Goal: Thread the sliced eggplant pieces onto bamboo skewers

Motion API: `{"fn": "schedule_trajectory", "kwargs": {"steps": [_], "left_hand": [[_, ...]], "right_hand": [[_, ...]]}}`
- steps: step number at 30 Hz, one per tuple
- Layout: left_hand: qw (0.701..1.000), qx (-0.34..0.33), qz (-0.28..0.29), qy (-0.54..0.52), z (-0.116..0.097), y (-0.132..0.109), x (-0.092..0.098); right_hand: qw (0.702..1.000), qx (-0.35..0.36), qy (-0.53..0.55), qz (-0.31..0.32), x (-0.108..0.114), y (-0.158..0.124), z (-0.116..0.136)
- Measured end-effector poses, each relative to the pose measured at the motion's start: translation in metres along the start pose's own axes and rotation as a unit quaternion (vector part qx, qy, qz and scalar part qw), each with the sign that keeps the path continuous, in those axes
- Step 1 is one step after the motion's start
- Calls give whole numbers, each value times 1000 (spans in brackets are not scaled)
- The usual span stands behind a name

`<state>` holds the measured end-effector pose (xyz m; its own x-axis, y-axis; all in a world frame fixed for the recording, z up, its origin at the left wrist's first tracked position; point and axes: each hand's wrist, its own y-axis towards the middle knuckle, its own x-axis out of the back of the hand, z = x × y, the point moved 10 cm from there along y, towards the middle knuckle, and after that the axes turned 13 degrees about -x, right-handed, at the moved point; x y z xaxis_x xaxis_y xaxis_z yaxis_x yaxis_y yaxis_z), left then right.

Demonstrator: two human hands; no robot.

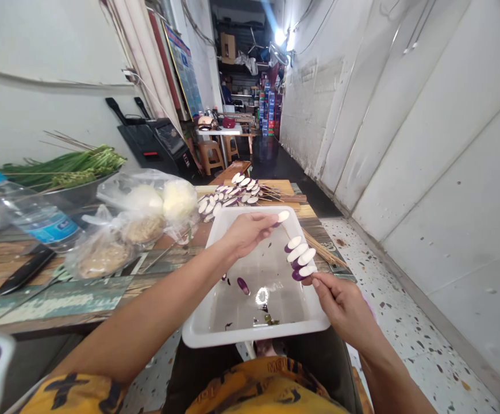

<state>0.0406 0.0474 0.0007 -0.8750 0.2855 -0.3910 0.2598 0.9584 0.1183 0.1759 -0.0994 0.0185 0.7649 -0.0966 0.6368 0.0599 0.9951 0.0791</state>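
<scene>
My left hand (252,233) pinches an oval eggplant slice (283,217) with white flesh and purple skin, at the upper tip of a thin skewer. My right hand (340,299) holds the lower end of that skewer, close below several threaded eggplant slices (300,254). Both hands are over a white plastic tub (202,339). Inside the tub lie a small purple eggplant piece (243,286) and some dark and green scraps in what looks like water. Behind the tub is a pile of filled eggplant skewers (233,194).
Bare skewers (325,248) lie right of the tub. On the left are plastic bags of food (142,210), a water bottle (47,221), a black-handled knife (26,271) and a bowl of green vegetables (66,172). A white wall (426,144) runs along the right.
</scene>
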Motion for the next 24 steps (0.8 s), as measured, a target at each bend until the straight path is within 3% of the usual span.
{"fn": "schedule_trajectory", "kwargs": {"steps": [9,24], "left_hand": [[999,19,28,-5,5,-4,-7],[999,4,-34,23,0,-9,-6]], "right_hand": [[999,-5,29,13,0,0,-1],[999,36,-24,-25,-2,-4,4]]}}
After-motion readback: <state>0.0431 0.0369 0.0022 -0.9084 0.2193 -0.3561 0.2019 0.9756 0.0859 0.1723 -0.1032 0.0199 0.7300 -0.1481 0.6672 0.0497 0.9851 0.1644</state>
